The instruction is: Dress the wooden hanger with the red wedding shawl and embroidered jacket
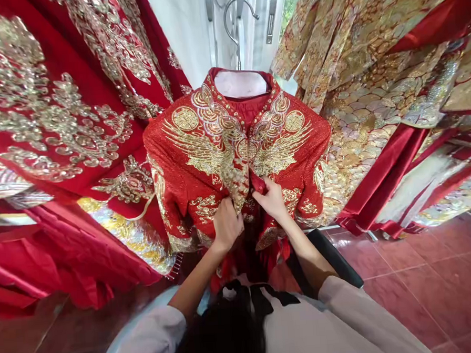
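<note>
In front of me a red jacket (171,164) with gold embroidery hangs from a hanger (236,37) with a metal hook. Its collar stands up, and the upper front edges meet near the chest. My left hand (227,224) is closed on the gold-trimmed front edge on the left, pulling that flap outward. My right hand (271,198) pinches the opposite front edge, where some red lining shows. Between the hands the lower front parts. What lies under the fingertips is partly hidden.
Red garments with gold beading (59,128) hang close on the left. Gold-patterned garments (357,96) hang on the right, above red fabric bands (385,174). A dark flat object (334,258) lies by my right forearm. Red tiles (434,282) cover the floor.
</note>
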### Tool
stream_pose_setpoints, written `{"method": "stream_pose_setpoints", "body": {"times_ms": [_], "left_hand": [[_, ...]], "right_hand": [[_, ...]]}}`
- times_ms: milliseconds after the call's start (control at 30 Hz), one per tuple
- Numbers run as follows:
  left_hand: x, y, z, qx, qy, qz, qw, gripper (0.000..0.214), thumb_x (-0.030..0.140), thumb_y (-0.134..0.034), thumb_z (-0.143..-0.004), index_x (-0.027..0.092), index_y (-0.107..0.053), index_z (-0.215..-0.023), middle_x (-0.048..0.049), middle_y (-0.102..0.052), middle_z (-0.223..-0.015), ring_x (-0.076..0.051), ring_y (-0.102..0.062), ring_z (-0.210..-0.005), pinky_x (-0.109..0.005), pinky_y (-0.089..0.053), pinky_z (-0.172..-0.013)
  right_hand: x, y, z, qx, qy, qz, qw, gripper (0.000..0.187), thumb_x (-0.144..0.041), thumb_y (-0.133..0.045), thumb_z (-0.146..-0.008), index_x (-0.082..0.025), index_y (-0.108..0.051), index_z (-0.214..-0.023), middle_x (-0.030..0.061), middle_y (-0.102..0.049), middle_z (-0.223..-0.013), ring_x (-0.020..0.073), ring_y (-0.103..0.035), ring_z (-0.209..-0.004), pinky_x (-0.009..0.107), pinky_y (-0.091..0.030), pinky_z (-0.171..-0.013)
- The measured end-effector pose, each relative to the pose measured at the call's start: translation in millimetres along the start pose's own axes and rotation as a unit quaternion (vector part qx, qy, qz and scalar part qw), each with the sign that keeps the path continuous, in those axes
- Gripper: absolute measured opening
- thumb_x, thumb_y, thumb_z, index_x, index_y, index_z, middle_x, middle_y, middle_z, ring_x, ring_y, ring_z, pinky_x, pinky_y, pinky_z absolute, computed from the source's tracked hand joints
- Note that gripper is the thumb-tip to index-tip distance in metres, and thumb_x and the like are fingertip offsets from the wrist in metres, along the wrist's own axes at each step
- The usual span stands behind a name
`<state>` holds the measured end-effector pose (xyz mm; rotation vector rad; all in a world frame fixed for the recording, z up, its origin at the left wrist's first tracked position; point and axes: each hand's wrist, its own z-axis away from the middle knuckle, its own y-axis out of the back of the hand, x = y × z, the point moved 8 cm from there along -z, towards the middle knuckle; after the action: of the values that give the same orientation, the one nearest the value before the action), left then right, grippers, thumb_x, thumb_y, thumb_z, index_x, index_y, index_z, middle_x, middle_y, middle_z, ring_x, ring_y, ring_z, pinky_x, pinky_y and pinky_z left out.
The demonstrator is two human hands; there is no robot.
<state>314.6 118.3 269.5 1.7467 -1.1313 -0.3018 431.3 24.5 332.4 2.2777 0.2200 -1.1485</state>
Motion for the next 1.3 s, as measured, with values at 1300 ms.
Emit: {"method": "stream_pose_setpoints", "body": {"times_ms": [1300], "left_hand": [[-117.5, -161.4, 164.3, -0.155, 0.462, 0.695, 0.529, 0.024, 0.031, -0.072, -0.066, 0.021, -0.056, -0.081, -0.0036, -0.067, -0.096, -0.019, -0.063, -0.097, -0.033, -0.048, -0.089]], "right_hand": [[214.0, -32.5, 185.9, 0.084, -0.395, -0.373, 0.835, 0.036, -0.03, -0.075, -0.052, -0.02, -0.058, -0.082, 0.0032, -0.069, -0.089, 0.0179, -0.065, -0.087, 0.033, -0.051, -0.082]]}}
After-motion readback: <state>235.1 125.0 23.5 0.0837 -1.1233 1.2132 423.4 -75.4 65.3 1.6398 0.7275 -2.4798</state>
